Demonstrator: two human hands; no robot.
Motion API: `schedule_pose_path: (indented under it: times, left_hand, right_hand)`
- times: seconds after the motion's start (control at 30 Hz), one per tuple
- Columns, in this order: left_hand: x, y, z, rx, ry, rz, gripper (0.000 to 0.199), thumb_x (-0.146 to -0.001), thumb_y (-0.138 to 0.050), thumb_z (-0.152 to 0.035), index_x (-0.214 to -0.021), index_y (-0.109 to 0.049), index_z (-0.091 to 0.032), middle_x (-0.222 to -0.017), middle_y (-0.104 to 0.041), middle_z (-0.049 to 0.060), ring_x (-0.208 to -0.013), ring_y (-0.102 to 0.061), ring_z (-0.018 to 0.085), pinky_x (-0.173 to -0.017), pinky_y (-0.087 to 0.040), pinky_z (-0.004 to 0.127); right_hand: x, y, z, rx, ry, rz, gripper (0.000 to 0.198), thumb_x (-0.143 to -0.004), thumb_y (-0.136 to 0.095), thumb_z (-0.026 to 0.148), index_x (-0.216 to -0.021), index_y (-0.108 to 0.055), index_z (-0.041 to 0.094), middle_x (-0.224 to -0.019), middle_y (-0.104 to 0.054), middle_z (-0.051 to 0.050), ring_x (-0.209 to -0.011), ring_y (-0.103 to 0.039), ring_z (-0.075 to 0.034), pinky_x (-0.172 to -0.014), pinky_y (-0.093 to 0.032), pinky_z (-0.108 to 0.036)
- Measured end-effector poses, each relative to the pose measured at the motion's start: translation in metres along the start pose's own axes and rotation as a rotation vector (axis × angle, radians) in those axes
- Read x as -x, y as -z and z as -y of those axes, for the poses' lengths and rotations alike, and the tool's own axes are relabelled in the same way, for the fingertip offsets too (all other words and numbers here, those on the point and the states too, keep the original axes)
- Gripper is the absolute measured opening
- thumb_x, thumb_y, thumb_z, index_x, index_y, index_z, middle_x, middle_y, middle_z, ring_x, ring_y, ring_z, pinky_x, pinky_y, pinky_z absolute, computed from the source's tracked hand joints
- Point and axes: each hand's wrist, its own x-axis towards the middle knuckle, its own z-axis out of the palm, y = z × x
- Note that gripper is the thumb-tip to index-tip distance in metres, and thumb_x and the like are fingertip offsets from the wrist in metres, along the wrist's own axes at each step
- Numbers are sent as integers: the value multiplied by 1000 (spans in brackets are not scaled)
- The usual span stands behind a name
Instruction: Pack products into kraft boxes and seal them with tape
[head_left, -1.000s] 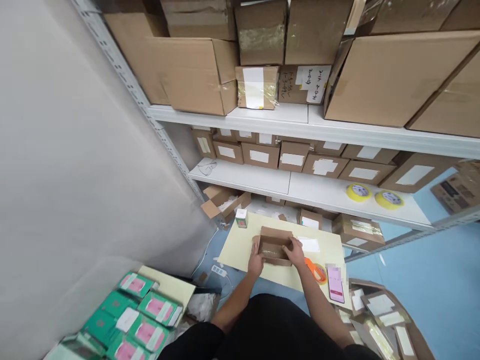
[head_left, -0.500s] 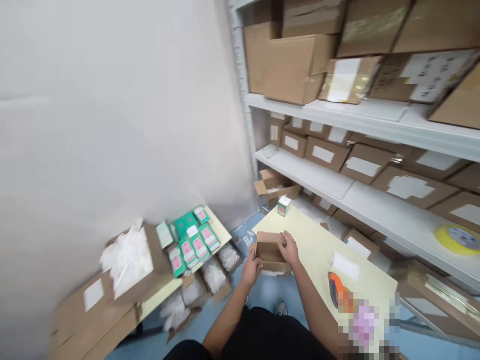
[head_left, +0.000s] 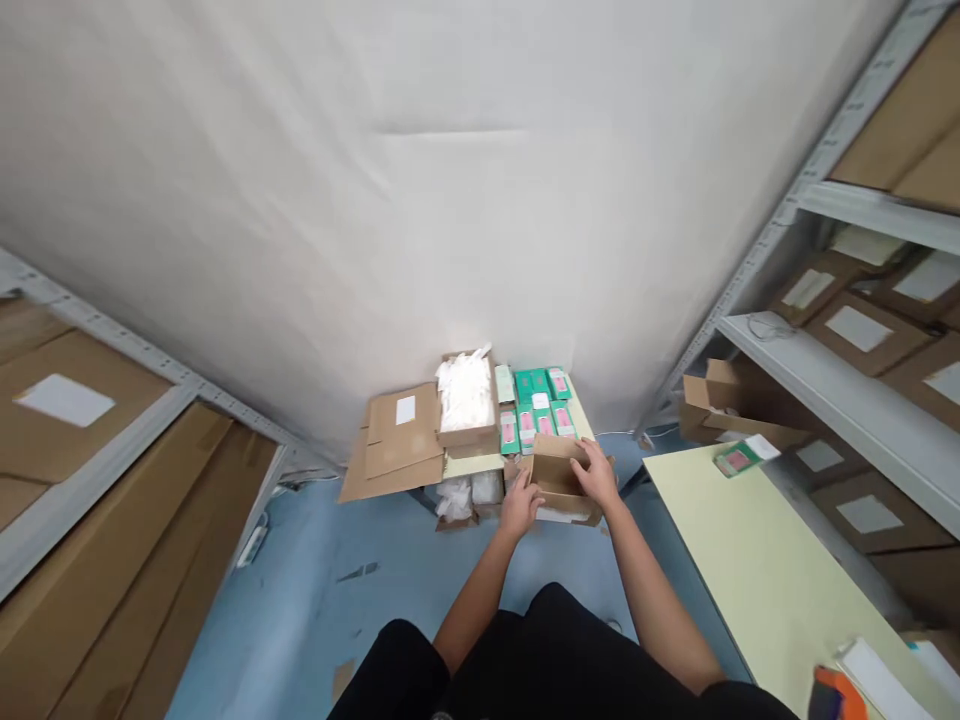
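Between my two hands is an open, small brown cardboard box [head_left: 559, 472], its inside looking bare. My left hand [head_left: 522, 504] grips its left side, and my right hand [head_left: 598, 474] grips the right side with fingers over the rim. Just behind the box, several green boxes with pink panels [head_left: 526, 425] stand in rows on a pale table. Left of them is a carton [head_left: 469, 436] heaped with white bag-like material [head_left: 465, 390]; the kind is hard to make out.
A cream table [head_left: 720, 530] at right carries one green box [head_left: 736, 457] and an orange tape dispenser [head_left: 841, 692]. Flattened cardboard [head_left: 405, 455] lies at the left table. Loaded shelves [head_left: 765, 335] flank both sides. Cartons of white material [head_left: 456, 497] sit below the left table.
My view has turned left, from the cream table towards the table with green boxes. Both hands have carried the cardboard box along, and it is now in front of those boxes.
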Motion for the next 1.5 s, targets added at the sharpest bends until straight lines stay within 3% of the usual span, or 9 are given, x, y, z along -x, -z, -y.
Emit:
schedule_pose_path:
  times: [0.27,0.43,0.53,0.8,0.93,1.03,1.13,1.33,1.5]
  left_hand:
    - [59,101,137,52,133,-126,17,-90,-68,-18,-104,-76,-23,-165,-46,12,-151,-46,33,-119,-45,52]
    - [63,148,175,28,141,-196,14,-88,-74,-19,-100,-78,-24,-163,-48,11,-153,-43,33,-124,-40,53]
    - [56,159,184,20,187,-229,16,-88,-72,-18,-103,-78,-23,-163,-48,12,-153,-43,33,-124,-40,52]
    - [38,162,186,11,243,-233,14,-86,-75,-19,-98,-79,-24,-164,-48,9,-153,-43,32,-125,-39,51]
    - [32,164,191,7,262,-218,12,-85,-75,-19,-96,-79,-23,-163,-49,9,-153,-44,32,-125,-40,51]
    - [29,167,192,8,268,-224,14,-85,-74,-19,-97,-79,-22,-164,-48,9,-153,-43,33,-125,-39,52]
    - [27,173,190,14,278,-231,17,-85,-73,-18,-99,-79,-23,-164,-48,7,-154,-42,33,-126,-38,53]
    - [28,189,195,46,223,-210,16,-85,-72,-17,-99,-79,-23,-165,-47,7,-155,-40,31,-128,-36,48]
    - [30,198,205,28,195,-183,17,-84,-74,-15,-98,-79,-22,-165,-46,10,-154,-41,31,-126,-38,49]
  right_hand:
    - [-33,-132,88,18,88,92,51,-91,-55,35,-139,-66,21,-153,-59,-14,-145,-52,-30,-124,-41,-51]
    - [-69,-179,142,53,181,178,52,-93,-56,35,-143,-63,22,-159,-54,-12,-148,-49,-29,-125,-39,-48]
    - [-104,-197,163,121,173,240,54,-93,-60,33,-146,-60,24,-161,-50,-12,-149,-48,-30,-122,-42,-48]
    - [-197,-256,196,320,68,463,66,-92,-71,36,-154,-52,23,-167,-38,-17,-140,-56,-34,-111,-49,-44]
    - [-227,-285,196,413,205,614,76,-83,-75,15,-154,-53,26,-173,-28,-15,-142,-51,-36,-107,-51,-43]
    - [-236,-301,186,479,288,741,76,-80,-70,5,-151,-58,27,-166,-40,-14,-137,-55,-34,-104,-52,-40]
    - [-236,-312,180,524,272,811,63,-82,-66,6,-142,-67,22,-145,-61,-17,-124,-63,-32,-100,-53,-38]
    - [-231,-314,189,536,247,786,36,-90,-61,10,-119,-79,18,-123,-73,-15,-114,-68,-27,-98,-52,-33]
    - [-225,-293,202,490,265,687,36,-96,-59,16,-128,-76,20,-128,-72,-12,-117,-67,-25,-102,-49,-30]
